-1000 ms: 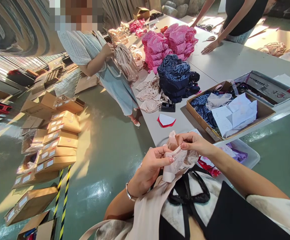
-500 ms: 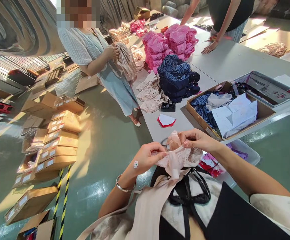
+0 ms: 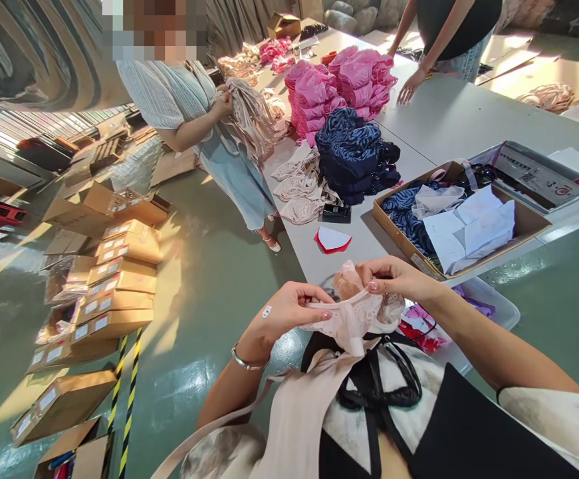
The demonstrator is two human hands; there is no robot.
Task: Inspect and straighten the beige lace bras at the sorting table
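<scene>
- Centrally, a beige lace garment point(image 3: 356, 313) was pinched by both hands, held in the air over the near end of the grey table point(image 3: 449, 120), close to the chest.
- Its thin edge strap was gripped between thumb and forefinger of the left hand point(image 3: 289, 309), at about nine o'clock of the lace; the other fingers were curled loosely.
- The top of the lace was nipped by the fingertips of the right hand point(image 3: 393, 276), at about one o'clock, fingers pressed together over the fabric.
- The piece was judged to be only partly handled: the lace was bunched, not yet spread flat or folded, and nothing had been laid down.
- Both forearms were angled inward and upward from six o'clock, wrists bent, a bracelet point(image 3: 246, 362) seen on the left wrist.
- Beyond, at twelve o'clock, a red and white card point(image 3: 332, 240), a navy pile point(image 3: 353, 156) and pink piles point(image 3: 339, 83) were laid out.
- At two o'clock a cardboard box point(image 3: 461, 223) of papers was set.
- At eleven o'clock beige garments were held by another person point(image 3: 189, 106).
</scene>
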